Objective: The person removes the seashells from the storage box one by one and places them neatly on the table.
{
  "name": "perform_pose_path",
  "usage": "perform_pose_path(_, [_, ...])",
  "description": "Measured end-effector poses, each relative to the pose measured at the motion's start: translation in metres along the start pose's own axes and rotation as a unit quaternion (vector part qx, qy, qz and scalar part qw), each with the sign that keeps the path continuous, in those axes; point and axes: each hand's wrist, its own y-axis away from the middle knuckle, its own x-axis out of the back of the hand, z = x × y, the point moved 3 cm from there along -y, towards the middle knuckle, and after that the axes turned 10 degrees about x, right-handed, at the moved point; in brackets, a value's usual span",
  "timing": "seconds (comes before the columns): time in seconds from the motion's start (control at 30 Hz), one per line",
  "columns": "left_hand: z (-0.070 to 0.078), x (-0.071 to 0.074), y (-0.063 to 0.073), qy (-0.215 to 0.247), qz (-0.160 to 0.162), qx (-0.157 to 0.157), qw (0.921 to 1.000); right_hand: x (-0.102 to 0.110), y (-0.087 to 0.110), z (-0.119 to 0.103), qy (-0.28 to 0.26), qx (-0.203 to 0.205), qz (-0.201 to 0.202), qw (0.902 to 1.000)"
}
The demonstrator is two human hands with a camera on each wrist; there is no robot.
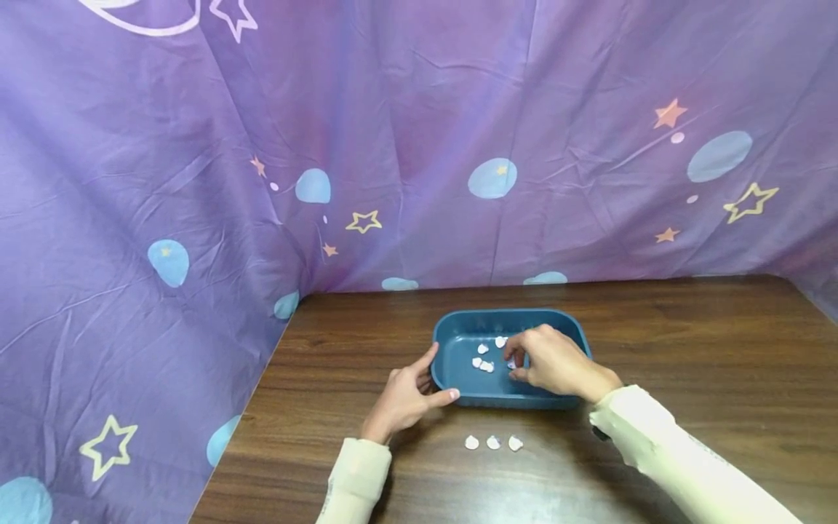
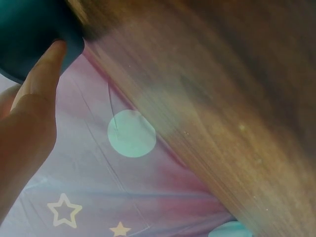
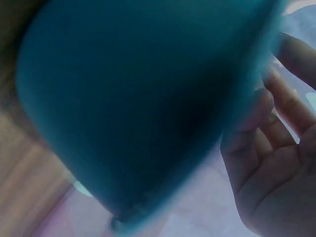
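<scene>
A blue rectangular tub [image 1: 471, 399] sits on the table, holding several small white shell-shaped pieces [image 1: 487, 367]. At its left end is my left hand [image 1: 401, 399], thumb along the front corner and straight fingers against the side wall. In the left wrist view, one finger [image 2: 45, 74] lies along the tub's wall. My right hand [image 1: 553, 360] reaches over the tub with bent fingers, pinching a white piece [image 1: 512, 364] between thumb and fingertips. The right wrist view shows that hand's palm [image 3: 284, 182] beyond the blurred tub wall [image 3: 123, 98], which hides part of the fingertips.
Three more white pieces, among them the middle one [image 1: 493, 442], lie in a row on the wooden table [image 1: 687, 378] before the tub. A purple cloth [image 1: 425, 145] printed with stars and spots hangs behind and along the left table edge.
</scene>
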Motion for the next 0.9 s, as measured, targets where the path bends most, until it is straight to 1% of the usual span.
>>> perform_pose_path(0.07, [-0.001,-0.001,0.0,-0.002,-0.001,0.0,1.0,-0.004,0.0,0.006,0.004,-0.013,-0.01,0.9998])
perform_pose_path(0.2, [-0.001,-0.001,-0.001,-0.006,0.004,-0.002,1.0,-0.009,-0.002,0.013,0.02,-0.024,-0.022,0.9993])
perform_pose_path(0.37, [0.0,0.0,-0.002,-0.006,0.005,0.001,1.0,-0.004,-0.008,0.018,0.037,-0.023,-0.038,0.9983])
perform_pose_path(0.5, [0.0,0.001,-0.002,-0.001,0.005,0.003,1.0,0.002,-0.019,0.024,0.044,-0.016,-0.049,0.9977])
perform_pose_path(0.67, [0.001,0.002,-0.002,0.001,0.005,0.004,1.0,0.003,-0.034,0.034,0.045,-0.012,-0.081,0.9956])
perform_pose_path(0.73, [0.001,0.002,-0.002,-0.001,0.007,0.004,1.0,0.003,-0.041,0.037,0.051,-0.01,-0.094,0.9942])
perform_pose_path(0.9, [0.0,0.001,-0.001,-0.007,0.007,0.004,0.9999,0.008,-0.052,0.04,0.079,-0.021,-0.132,0.9879])
